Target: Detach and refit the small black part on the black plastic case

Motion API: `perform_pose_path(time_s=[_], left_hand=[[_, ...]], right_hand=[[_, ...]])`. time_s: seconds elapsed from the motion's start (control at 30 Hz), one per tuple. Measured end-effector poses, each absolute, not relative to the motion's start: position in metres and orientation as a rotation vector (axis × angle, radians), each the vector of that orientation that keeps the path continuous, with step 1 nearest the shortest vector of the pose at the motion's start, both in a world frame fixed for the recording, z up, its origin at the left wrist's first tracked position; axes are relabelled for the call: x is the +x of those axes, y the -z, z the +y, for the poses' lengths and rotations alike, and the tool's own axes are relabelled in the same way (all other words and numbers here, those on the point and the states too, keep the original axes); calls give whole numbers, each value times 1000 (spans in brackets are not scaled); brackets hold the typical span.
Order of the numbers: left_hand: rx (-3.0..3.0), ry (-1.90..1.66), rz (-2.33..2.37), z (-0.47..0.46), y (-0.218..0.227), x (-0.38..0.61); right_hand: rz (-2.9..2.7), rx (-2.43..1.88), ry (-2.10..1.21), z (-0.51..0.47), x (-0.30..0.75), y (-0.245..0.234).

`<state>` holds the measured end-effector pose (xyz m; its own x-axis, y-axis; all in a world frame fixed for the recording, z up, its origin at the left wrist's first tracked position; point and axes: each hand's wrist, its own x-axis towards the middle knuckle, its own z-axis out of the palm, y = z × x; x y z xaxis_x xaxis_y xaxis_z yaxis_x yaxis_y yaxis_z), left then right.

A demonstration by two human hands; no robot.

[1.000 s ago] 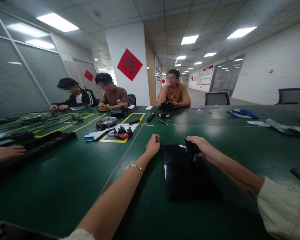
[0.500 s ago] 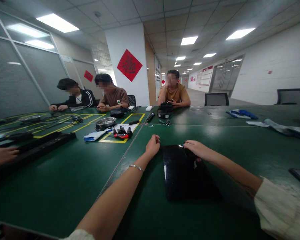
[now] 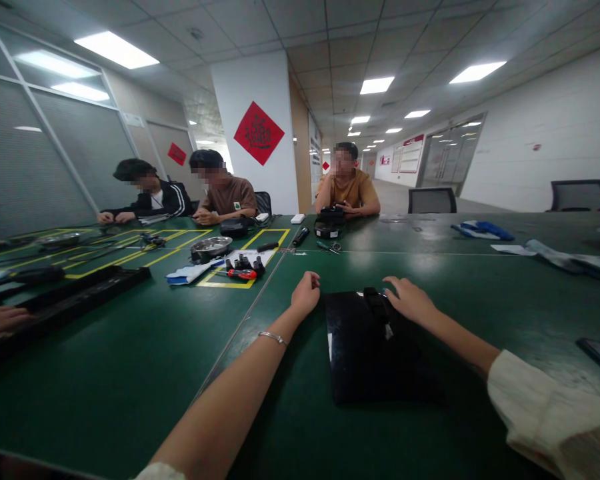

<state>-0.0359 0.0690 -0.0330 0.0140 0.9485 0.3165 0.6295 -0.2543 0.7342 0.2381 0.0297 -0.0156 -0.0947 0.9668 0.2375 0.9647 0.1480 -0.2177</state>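
Note:
A glossy black flat panel (image 3: 360,360) lies on the green table in front of me. On its upper part rests a small black block-like object (image 3: 377,305) with a pale tab at its lower end; its exact kind is unclear. My right hand (image 3: 410,300) hovers just right of this object, fingers apart and holding nothing. Beside the panel's upper left corner is my left hand (image 3: 306,293), resting on the table. Its fingers are loosely curled in, and no object shows in them. A silver bracelet (image 3: 273,337) circles my left wrist.
Further left are a red-handled tool (image 3: 243,274), black cylindrical parts, a metal bowl (image 3: 211,248) and a white-and-blue cloth (image 3: 190,272). Another person's hand (image 3: 3,321) touches a long black tray (image 3: 100,287). Pliers (image 3: 330,247) and a black case (image 3: 329,222) lie ahead; three people sit across.
My right hand has let go of the small black object and shifted slightly right, its fingers opening. The object stays on the panel. My left hand has not visibly moved.

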Motion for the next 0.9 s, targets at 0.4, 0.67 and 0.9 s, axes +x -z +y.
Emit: perform_pose_path(time_s=[0.4,0.67,0.9], left_hand=[[2010,-1066,1553,65,30,-32],[2069,-1154,1570,61,24,-29],[2652,-1446,1333,31,3,-17]], right_hand=[[-2278,-1753,15,34,246,16],[-2273,-1695,125,29,247,12],[-1686,-1305,-269,19,223,-13]])
